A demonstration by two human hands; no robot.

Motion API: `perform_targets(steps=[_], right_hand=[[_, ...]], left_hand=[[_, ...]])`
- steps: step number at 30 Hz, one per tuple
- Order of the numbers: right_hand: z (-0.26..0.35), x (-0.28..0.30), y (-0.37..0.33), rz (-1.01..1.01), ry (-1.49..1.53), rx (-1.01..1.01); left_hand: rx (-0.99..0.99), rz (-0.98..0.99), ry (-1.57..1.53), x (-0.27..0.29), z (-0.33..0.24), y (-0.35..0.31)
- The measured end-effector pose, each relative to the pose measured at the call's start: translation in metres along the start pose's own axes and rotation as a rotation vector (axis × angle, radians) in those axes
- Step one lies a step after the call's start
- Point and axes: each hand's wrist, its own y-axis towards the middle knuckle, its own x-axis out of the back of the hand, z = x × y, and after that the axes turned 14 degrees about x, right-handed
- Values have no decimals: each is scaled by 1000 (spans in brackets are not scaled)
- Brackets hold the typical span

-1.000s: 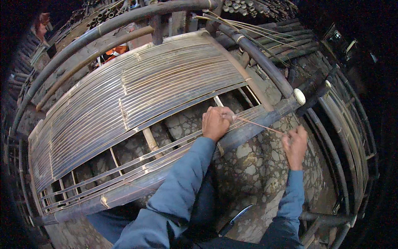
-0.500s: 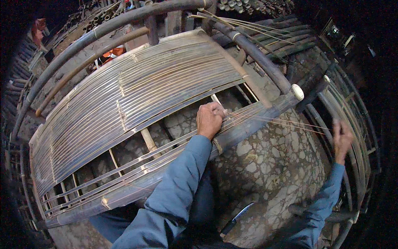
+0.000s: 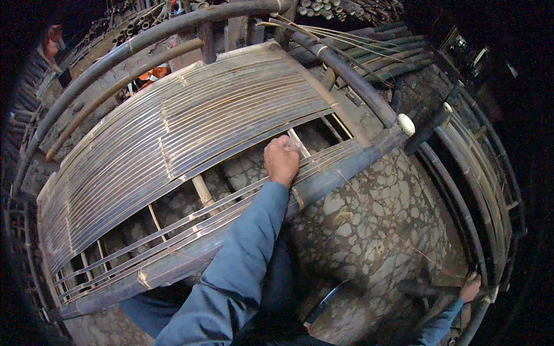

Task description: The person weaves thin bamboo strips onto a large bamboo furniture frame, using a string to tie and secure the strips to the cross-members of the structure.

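Two blue-sleeved arms; left forearm point(image 3: 239, 248) crosses the near edge of a bamboo seat frame, dark-handled knife point(image 3: 324, 302) just right of it, low down. Right hand point(image 3: 471, 287) is far out at lower right, beside a bamboo pole, too small to tell how far open. Thin reddish cord point(image 3: 424, 254) runs over the stony ground point(image 3: 352, 225) up to that hand; grip on it cannot be confirmed. Left hand point(image 3: 282, 160) is curled closed above the loose slats point(image 3: 242, 200), behind the thick front rail point(image 3: 329, 180); anything pinched is hidden. Beyond: slatted panel point(image 3: 196, 121), curved back rail point(image 3: 156, 34), stacked poles point(image 3: 398, 57)
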Motion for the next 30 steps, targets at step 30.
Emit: perform_targets(steps=[30], right_hand=[[448, 294, -357, 848, 1645, 1084]], left_hand=[[-105, -143, 511, 409, 72, -146]])
